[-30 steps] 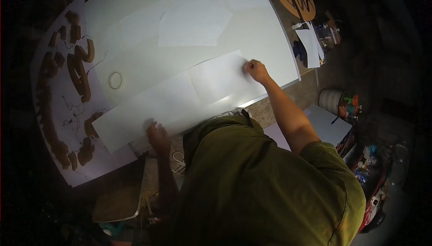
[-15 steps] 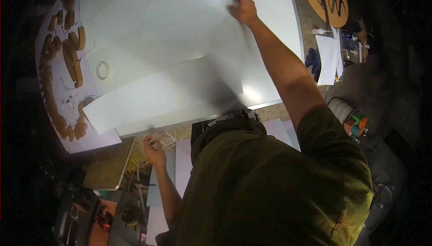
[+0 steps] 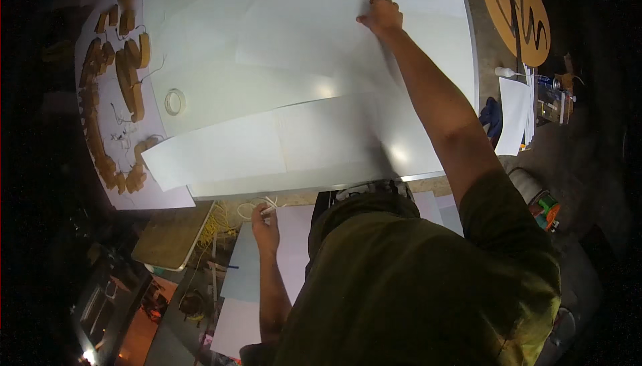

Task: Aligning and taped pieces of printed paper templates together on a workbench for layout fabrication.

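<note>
1. We read this as placing paper: paper strip (image 3: 221,150) along the surface's (image 3: 449,46) near edge, upper sheet (image 3: 287,35) beyond.
2. Right grip (image 3: 385,15): by the upper sheet, thumb and fingers apart, contact unclear.
3. Left grip (image 3: 266,229): off the near edge by white cord (image 3: 270,201); we can't tell if holding it.
4. Next move calls for light, flat handling, we judge; tape roll (image 3: 168,102) and brown curved blocks (image 3: 127,75) crowd left, more room right.

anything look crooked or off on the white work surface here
Mildly: the long paper strip lies at a slant on the white work surface, its left end overlapping the sheet with brown pieces. I see no spill or damage.
</note>
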Tool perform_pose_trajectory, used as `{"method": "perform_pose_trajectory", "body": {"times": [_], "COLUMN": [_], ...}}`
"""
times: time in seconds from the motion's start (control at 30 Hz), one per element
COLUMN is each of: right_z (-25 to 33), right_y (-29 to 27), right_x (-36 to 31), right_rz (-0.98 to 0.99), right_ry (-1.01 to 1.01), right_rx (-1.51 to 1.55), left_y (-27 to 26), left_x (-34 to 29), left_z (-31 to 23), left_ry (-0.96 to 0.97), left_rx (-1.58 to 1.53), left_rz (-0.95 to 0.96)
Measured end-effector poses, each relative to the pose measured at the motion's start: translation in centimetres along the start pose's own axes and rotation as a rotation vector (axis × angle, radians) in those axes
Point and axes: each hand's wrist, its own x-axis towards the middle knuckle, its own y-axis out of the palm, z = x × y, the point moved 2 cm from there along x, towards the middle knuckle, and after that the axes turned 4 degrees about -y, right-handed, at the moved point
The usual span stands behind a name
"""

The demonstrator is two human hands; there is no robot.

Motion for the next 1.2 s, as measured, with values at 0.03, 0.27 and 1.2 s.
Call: {"method": "perform_pose_trajectory", "body": {"times": [0.03, 0.27, 1.2], "right_z": [-0.3, -0.5, -21.3], "right_y": [-0.3, 0.5, -5.3], "right_x": [-0.1, 0.2, -11.9], "right_rz": [0.046, 0.073, -0.484], "right_ry": [0.008, 0.078, 0.253], "right_rx": [0.015, 0.089, 0.535], "left_y": [-0.6, -0.3, 4.8], "left_x": [1.3, 16.3, 34.7], "left_z": [-2.2, -10.4, -21.1], "left_ry": [-0.082, 0.166, 0.231], "left_rx": [-0.056, -0.392, 0.140], "left_rz": [0.028, -0.034, -0.168]}}
